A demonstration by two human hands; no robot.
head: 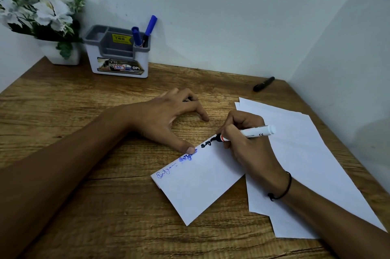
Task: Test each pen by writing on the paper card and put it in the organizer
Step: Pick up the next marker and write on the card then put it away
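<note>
While the right hand [244, 140] grips a white marker [251, 132] with its fingers curled round it, the black tip touches the top edge of the paper card [202, 182]. The card lies tilted on the wooden table [84, 206]. It has 3 scribbles along its top edge: 2 in blue and 1 in black, and the black one is right at the marker tip.

The left hand [168, 119] holds nothing. Its thumb presses down on the card's top edge, by the middle blue scribble, and its fingers are bent, with their tips resting on the table.

Under the right wrist lie some bigger white sheets [306, 163], and the card sits partly over them.

At the back by the wall stands the organizer [118, 58], white with a grey top and a few pockets. Its right pocket holds 2 blue pens [145, 31], standing up and leaning. The other pockets look bare, except for a yellow price sticker inside.

A black pen [263, 84] lies on the table, far right, near the wall. A white pot of white flowers [42, 16] stands just left of the organizer.
</note>
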